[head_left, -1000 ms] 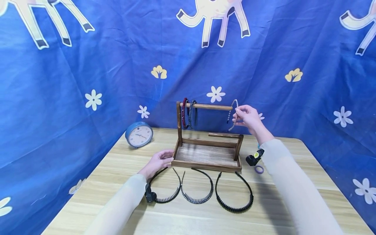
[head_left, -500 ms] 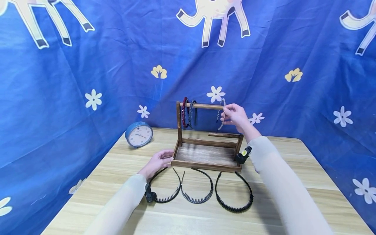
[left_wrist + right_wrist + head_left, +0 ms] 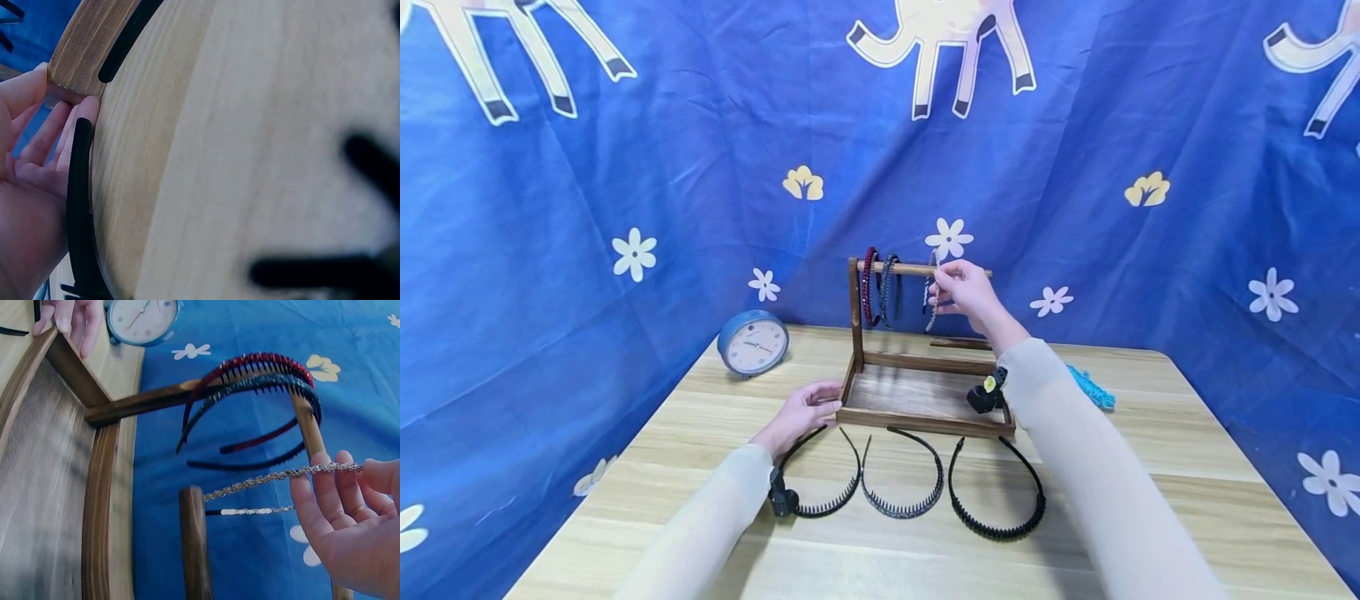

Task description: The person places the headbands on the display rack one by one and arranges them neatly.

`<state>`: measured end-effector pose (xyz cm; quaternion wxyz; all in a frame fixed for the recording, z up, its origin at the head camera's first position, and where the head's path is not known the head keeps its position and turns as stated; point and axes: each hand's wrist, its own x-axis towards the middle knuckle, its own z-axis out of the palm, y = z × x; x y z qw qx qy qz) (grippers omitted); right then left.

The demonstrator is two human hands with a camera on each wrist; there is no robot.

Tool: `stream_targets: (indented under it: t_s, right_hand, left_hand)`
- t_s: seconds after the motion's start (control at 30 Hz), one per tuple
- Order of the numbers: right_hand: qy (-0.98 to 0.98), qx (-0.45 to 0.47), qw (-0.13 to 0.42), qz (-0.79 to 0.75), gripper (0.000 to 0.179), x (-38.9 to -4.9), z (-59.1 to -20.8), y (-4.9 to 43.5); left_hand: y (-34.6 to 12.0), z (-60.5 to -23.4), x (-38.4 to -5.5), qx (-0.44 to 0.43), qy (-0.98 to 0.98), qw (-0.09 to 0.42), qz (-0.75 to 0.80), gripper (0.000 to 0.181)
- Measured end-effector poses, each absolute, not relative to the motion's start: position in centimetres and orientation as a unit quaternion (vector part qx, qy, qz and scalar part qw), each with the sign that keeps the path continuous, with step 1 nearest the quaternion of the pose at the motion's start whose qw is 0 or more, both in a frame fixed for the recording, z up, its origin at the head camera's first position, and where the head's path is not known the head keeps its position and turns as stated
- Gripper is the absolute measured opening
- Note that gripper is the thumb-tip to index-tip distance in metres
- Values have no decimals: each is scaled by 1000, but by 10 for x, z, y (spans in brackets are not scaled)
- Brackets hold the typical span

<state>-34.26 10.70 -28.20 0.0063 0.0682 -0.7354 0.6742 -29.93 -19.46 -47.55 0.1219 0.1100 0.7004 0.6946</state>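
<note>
My right hand (image 3: 967,296) pinches a silvery beaded headband (image 3: 250,484) between thumb and fingers, and its arch passes over the upper bar (image 3: 912,269) of a wooden rack (image 3: 917,422). Further left on that bar hang a red headband (image 3: 265,357) and a dark blue-grey headband (image 3: 269,381), both toothed. At the rack's front left corner my left hand (image 3: 805,408) holds the tray edge, thumb and fingers on either side of it. Three headbands lie in front: a black one (image 3: 822,513), a grey one (image 3: 904,512) and a thicker black one (image 3: 1000,531).
A blue round clock (image 3: 754,343) stands left of the rack. Turquoise cord-like material (image 3: 1092,388) lies at the right, partly behind my sleeve. The rack's lower bar (image 3: 958,342) is partly covered by my right arm. A blue patterned cloth (image 3: 715,150) hangs behind.
My right hand has carried the silvery headband leftward, from the upper bar's free right end to a place along the bar. The left hand has stayed at the rack's corner.
</note>
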Motion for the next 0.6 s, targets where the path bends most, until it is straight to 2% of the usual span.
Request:
stream_targets:
  t_s: [0.6]
  right_hand:
    - [-726,51,-8,685,25,-350,-293,74]
  left_hand:
    - [-194,-476,-298,108,703,123,692,51]
